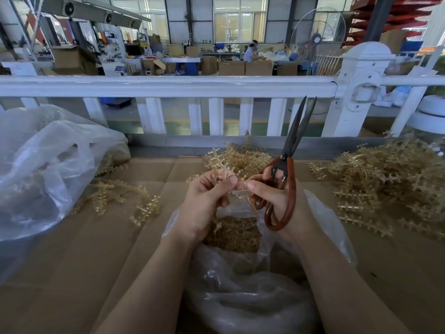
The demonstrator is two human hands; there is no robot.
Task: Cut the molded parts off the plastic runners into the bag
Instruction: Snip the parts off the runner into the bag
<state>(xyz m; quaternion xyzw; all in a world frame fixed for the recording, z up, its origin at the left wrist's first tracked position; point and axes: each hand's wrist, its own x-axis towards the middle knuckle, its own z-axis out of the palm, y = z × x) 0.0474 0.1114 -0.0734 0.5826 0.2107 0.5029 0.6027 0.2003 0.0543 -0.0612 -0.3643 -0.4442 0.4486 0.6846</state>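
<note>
Head view: left hand pinches a tan runner at frame centre, above the open bag of cut parts. Right hand grips red-handled scissors, blades nearly together, pointing up. Runner pile at right.

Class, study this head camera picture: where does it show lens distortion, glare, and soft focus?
Head view: the white railing bows, a wide-angle effect; daylight from the far windows washes out pale; sheen on the clear bag; hands and scissors are sharp, far workshop softer.
</note>
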